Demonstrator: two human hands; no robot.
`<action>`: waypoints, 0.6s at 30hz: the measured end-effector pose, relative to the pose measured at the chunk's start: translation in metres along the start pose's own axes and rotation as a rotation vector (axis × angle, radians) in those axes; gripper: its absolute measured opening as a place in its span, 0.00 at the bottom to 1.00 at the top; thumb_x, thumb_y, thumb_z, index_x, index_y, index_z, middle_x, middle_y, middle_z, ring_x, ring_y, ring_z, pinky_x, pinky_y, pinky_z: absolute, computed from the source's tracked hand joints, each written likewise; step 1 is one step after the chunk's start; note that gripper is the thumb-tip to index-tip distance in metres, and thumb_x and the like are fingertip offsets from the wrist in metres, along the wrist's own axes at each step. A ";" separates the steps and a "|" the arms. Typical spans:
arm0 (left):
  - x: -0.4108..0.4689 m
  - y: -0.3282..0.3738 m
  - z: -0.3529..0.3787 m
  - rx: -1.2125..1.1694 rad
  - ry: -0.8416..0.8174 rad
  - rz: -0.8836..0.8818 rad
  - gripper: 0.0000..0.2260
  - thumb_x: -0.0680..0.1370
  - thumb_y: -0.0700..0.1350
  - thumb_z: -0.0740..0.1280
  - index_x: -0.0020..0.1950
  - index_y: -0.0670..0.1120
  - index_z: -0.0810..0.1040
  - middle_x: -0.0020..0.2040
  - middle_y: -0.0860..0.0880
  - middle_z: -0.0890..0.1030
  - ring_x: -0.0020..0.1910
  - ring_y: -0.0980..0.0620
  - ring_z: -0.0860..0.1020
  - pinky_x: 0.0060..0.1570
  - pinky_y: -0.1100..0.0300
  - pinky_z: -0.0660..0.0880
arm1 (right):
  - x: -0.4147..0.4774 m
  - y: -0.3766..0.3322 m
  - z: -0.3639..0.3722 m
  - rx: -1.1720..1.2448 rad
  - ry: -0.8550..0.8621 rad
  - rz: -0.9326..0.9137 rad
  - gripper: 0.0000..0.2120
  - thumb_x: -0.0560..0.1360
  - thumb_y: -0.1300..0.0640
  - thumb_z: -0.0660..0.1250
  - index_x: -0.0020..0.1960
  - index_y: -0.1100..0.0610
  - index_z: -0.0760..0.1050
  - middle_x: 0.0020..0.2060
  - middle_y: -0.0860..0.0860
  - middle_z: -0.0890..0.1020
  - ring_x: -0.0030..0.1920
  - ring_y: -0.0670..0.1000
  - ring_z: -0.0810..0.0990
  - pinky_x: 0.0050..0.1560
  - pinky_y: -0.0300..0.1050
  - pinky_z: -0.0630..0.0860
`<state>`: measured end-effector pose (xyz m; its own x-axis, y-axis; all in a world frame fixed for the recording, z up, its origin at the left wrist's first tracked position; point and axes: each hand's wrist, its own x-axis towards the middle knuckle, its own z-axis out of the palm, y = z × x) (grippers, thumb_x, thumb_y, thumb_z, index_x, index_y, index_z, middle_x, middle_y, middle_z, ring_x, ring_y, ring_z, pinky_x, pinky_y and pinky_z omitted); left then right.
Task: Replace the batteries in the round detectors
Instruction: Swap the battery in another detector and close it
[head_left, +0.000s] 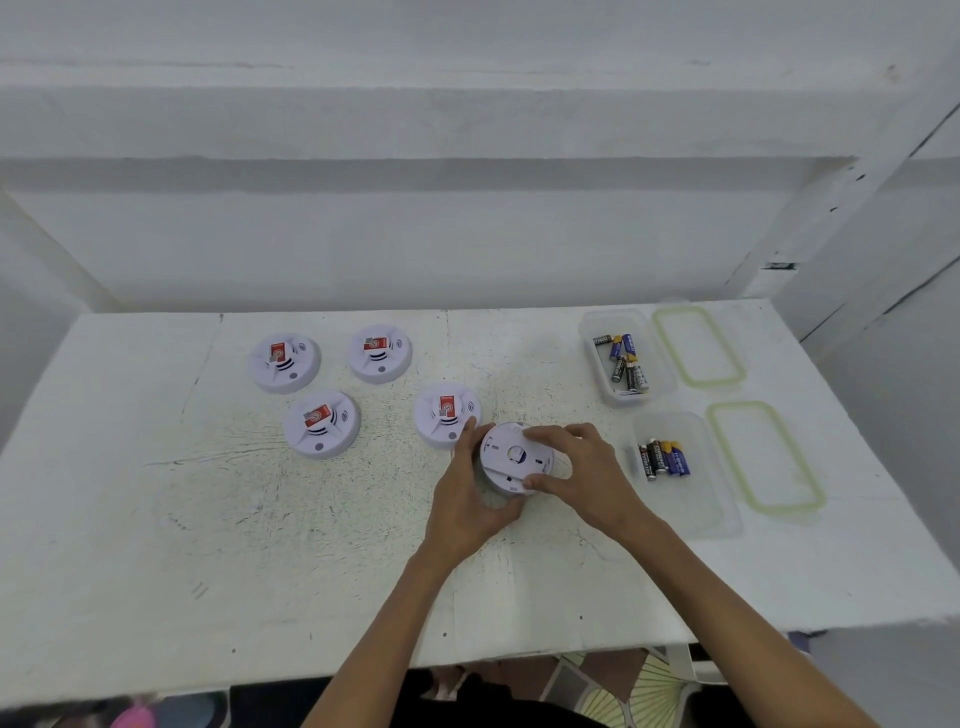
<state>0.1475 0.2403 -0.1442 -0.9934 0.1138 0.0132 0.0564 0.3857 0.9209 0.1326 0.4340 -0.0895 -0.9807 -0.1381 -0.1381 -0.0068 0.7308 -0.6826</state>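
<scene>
A white round detector (511, 457) is held tilted above the table, its back plate facing me. My left hand (467, 499) grips its left and lower rim. My right hand (582, 473) holds the back plate from the right, fingers curled over its top and bottom edges. Several more white detectors lie face up, each with a red label: a far-left detector (283, 361), a far-middle detector (381, 353), a near-left detector (322, 423) and one (444, 413) just beyond my left hand.
On the right of the white table (260, 519), a clear box (626, 356) at the back holds several batteries. A nearer clear box (683, 470) holds several more. Two green-rimmed lids (698, 345) (766, 457) lie beside them. Behind runs a white wall.
</scene>
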 end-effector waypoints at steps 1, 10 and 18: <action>0.000 0.000 0.000 0.002 0.000 0.000 0.49 0.69 0.51 0.83 0.77 0.66 0.53 0.70 0.69 0.70 0.63 0.74 0.73 0.55 0.78 0.71 | 0.000 0.002 0.001 0.018 0.004 0.000 0.29 0.68 0.41 0.75 0.67 0.37 0.72 0.63 0.46 0.74 0.65 0.46 0.67 0.69 0.57 0.67; 0.000 0.000 0.000 0.017 -0.001 -0.016 0.48 0.69 0.51 0.83 0.77 0.66 0.54 0.70 0.68 0.70 0.64 0.74 0.72 0.55 0.79 0.71 | 0.001 0.005 -0.002 0.085 0.023 -0.004 0.28 0.65 0.44 0.78 0.64 0.37 0.76 0.61 0.44 0.77 0.62 0.34 0.69 0.68 0.51 0.70; -0.003 0.005 -0.002 0.016 -0.001 -0.037 0.44 0.68 0.58 0.82 0.75 0.68 0.57 0.69 0.66 0.74 0.64 0.69 0.75 0.55 0.75 0.73 | -0.002 0.000 -0.004 0.109 0.025 -0.023 0.26 0.67 0.51 0.80 0.63 0.42 0.78 0.60 0.45 0.78 0.59 0.39 0.75 0.62 0.32 0.70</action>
<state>0.1504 0.2403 -0.1392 -0.9948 0.0995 -0.0213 0.0209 0.4047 0.9142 0.1337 0.4366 -0.0863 -0.9852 -0.1361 -0.1044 -0.0094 0.6508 -0.7592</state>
